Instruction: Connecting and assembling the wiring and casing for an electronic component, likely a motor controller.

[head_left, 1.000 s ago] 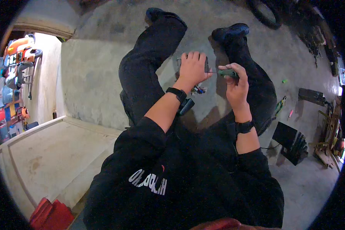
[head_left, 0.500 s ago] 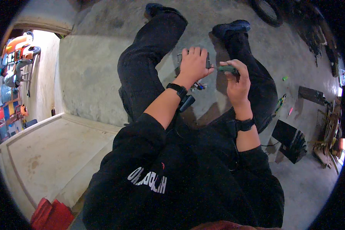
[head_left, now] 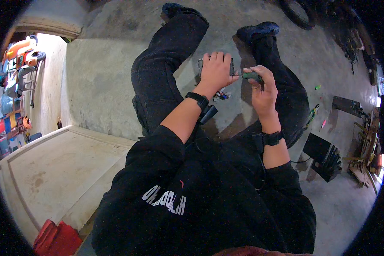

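My left hand (head_left: 216,73) is closed over a dark grey box-shaped device (head_left: 232,67) between my legs, its fingers laid across the top. Most of the device is hidden under the palm. Small connectors with white and blue parts (head_left: 221,96) lie just below it. My right hand (head_left: 265,90) grips a screwdriver with a green handle (head_left: 251,76). Its thin shaft points left at the device's right side, close to my left thumb. Whether the tip sits in a screw is too small to tell.
On the concrete floor at right lie pliers with green-yellow handles (head_left: 313,115), a pink stick (head_left: 324,123) and a black flat object (head_left: 316,146). A tyre (head_left: 301,16) lies far right. A pale panel (head_left: 68,170) and red cloth (head_left: 57,239) are at left; an orange motorbike (head_left: 23,50) stands outside.
My right hand and the screwdriver have shifted very slightly left, and the fingers have turned a little on the handle. My left hand stays in place on the device.
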Demonstrator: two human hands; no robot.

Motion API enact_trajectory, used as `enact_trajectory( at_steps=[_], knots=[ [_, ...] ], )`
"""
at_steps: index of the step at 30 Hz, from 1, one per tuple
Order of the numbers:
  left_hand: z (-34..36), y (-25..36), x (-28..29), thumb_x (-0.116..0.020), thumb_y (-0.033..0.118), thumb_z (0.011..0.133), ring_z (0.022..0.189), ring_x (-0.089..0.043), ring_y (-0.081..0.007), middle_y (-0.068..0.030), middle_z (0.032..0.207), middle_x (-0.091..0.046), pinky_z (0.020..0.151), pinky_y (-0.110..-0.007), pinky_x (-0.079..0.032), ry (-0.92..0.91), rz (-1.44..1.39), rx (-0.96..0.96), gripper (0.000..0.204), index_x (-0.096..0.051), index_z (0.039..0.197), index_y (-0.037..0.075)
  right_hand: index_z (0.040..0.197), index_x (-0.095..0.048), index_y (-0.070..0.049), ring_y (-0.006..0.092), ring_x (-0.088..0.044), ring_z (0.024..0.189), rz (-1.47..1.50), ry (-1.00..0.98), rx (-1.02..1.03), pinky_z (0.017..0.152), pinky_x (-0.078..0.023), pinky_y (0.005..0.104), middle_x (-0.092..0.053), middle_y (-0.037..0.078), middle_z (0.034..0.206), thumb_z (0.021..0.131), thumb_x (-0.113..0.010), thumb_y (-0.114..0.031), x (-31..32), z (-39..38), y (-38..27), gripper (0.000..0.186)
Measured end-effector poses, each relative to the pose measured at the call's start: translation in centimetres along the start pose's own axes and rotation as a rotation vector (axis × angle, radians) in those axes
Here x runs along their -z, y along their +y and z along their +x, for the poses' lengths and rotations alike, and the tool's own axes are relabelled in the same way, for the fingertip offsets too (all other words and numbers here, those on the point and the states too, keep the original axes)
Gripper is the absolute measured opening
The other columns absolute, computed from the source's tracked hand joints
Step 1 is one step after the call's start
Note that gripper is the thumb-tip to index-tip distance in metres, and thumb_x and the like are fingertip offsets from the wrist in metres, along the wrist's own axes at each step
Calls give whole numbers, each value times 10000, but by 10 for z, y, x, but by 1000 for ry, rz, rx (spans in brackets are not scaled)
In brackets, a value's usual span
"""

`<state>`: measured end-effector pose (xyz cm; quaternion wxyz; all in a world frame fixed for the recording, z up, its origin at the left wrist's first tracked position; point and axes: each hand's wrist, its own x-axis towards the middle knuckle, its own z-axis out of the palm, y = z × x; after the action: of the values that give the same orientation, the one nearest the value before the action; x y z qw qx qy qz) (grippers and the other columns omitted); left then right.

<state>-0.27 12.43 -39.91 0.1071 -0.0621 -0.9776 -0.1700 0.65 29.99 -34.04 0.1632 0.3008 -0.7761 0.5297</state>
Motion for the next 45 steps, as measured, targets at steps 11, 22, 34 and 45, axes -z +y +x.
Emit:
enact_trajectory(
  at_steps=[11, 22, 34, 45],
  knots=[
    [0, -1, -2, -777, 555, 685, 1135, -539, -312, -129, 1153, -610, 966, -479, -386, -15, 15, 4, 728, -579, 1185, 65, 1222, -585, -86, 284, -648, 1075, 55, 53, -42, 911, -538, 369, -675, 121, 1115, 761, -663, 178, 1, -3, 0, 537],
    [1, 0, 0, -784, 538, 677, 1136, -541, -313, -130, 1161, -615, 966, -479, -390, -17, 5, 7, 730, -581, 1189, 59, 1222, -581, -89, 286, -650, 1067, -44, 21, 28, 900, -543, 366, -684, 96, 1109, 749, -687, 159, 2, 0, 1, 544],
    [1, 0, -2, -788, 523, 674, 1127, -541, -315, -130, 1134, -612, 967, -480, -380, -2, 7, -4, 705, -582, 1164, 61, 1255, -588, -103, 298, -645, 1093, -89, -33, 23, 906, -551, 374, -662, 110, 1165, 749, -684, 161, 2, 4, -6, 578],
    [-2, 8, -1, -788, 536, 699, 1146, -535, -313, -123, 1131, -610, 990, -507, -355, -28, 29, -16, 697, -581, 1162, 58, 1243, -649, -73, 335, -617, 1131, -190, -103, 50, 939, -525, 388, -614, 141, 1253, 860, -684, 4, 2, 7, -26, 392]
  ],
)
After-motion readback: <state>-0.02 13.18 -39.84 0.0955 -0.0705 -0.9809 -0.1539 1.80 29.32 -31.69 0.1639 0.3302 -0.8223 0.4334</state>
